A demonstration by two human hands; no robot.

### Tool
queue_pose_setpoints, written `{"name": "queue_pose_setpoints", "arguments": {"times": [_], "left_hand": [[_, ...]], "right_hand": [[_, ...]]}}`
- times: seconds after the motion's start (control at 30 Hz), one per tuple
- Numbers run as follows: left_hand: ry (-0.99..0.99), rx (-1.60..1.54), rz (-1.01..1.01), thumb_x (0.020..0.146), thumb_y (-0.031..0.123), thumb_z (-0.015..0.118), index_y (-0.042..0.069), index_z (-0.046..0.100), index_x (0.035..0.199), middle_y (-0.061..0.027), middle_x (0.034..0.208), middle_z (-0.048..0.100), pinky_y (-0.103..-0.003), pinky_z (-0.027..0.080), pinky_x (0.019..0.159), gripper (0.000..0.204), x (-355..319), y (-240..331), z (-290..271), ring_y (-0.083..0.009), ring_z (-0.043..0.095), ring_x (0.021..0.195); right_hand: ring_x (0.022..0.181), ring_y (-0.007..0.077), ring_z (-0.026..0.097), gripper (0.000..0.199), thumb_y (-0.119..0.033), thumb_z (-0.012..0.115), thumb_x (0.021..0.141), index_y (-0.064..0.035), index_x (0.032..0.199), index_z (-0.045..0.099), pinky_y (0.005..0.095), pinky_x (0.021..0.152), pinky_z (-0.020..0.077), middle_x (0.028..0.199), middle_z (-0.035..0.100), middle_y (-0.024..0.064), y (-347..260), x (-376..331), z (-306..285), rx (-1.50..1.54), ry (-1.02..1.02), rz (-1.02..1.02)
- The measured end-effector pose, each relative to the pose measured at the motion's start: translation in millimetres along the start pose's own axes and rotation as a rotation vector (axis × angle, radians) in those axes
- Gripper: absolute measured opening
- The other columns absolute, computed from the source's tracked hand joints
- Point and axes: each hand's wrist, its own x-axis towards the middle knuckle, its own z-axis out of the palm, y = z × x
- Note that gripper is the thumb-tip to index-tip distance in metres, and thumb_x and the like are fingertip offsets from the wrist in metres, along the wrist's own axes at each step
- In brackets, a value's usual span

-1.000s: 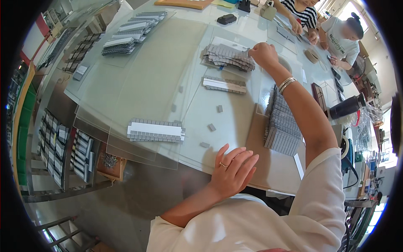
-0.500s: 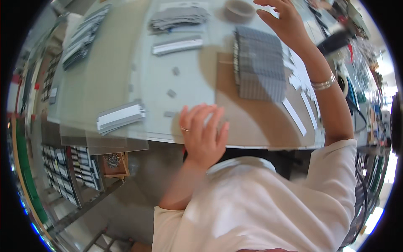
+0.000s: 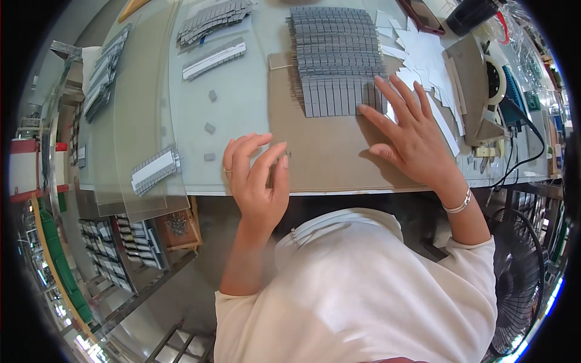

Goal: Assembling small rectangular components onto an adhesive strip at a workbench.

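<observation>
Back from farther up the bench (image 3: pixel 242 109), the right hand (image 3: pixel 414 136), spread and empty, now has the grey stack (image 3: pixel 333 60) on the brown board (image 3: pixel 324 154) within reach. The left hand (image 3: pixel 257 175) curls loosely, empty.

Grey floor (image 3: pixel 204 266) beneath metal rack (image 3: pixel 145 294)

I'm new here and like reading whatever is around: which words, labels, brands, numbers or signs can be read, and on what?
None can be read.
Grey stack by the right hand: no lettering I can make out.
Loose grey pieces near the left hand: none visible.
White scraps: none visible.
Dark bottle: cut off by the edge; no readable text.
Background: any markings are too small or blurred.
</observation>
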Motion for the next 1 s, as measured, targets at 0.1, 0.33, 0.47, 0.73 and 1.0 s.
{"name": "queue_pose_setpoints", "arguments": {"times": [0.1,0.33,0.47,0.73,1.0], "left_hand": [[-0.088,0.055,0.026,0.077,0.004,0.069,0.008,0.071,0.098,-0.0081,0.113,0.063,-0.05,0.036,0.105,0.021,1.3,8.3,-2.2,-0.0307,0.058,0.109],[-0.401,0.094,0.235,0.08,0.009,0.071,0.008,0.07,0.104,-0.0081,0.125,0.061,-0.054,0.028,0.111,0.024,24.5,31.0,14.3,-0.0298,0.052,0.122],[-0.601,0.179,0.312,0.087,0.031,0.067,0.011,0.061,0.129,-0.0054,0.143,0.052,-0.06,0.017,0.114,0.048,41.4,39.3,28.4,-0.0303,0.042,0.137],[-0.696,0.246,0.359,0.08,0.04,0.074,0.012,0.054,0.138,-0.0045,0.147,0.048,-0.07,0.02,0.109,0.068,39.5,40.4,26.3,-0.0287,0.034,0.143],[-0.79,0.164,0.281,0.079,0.04,0.073,0.011,0.057,0.135,-0.0061,0.148,0.048,-0.07,0.011,0.111,0.066,12.7,57.7,13.4,-0.0318,0.038,0.141]], "right_hand": [[0.144,0.0384,0.029,0.057,-0.055,0.046,0.098,-0.0156,0.137,0.056,0.0533,0.118,0.0188,0.156,0.035,0.0154,-1.9,-21.7,-4.7,0.055,-0.025,-0.016],[0.143,0.0365,0.032,0.059,-0.053,0.047,0.098,-0.0138,0.143,0.05,0.0545,0.118,0.0195,0.152,0.039,0.0149,11.4,-97.4,0.8,-0.054,0.0,0.289],[0.143,0.0365,0.032,0.066,-0.055,0.05,0.095,-0.0086,0.142,0.049,0.0559,0.117,0.0195,0.151,0.04,0.0144,-5.2,-128.9,2.2,0.019,0.025,0.369],[0.135,0.0371,0.041,0.052,-0.037,0.065,0.091,-0.0061,0.132,0.058,0.0564,0.114,0.027,0.143,0.048,0.0154,-9.0,-149.3,16.9,0.038,0.178,0.33],[0.082,0.0245,0.059,0.018,0.001,0.068,0.086,0.0017,0.104,0.072,0.0358,0.075,0.0511,0.096,0.064,0.0113,-0.1,-158.2,8.8,-0.012,0.513,0.358]]}}
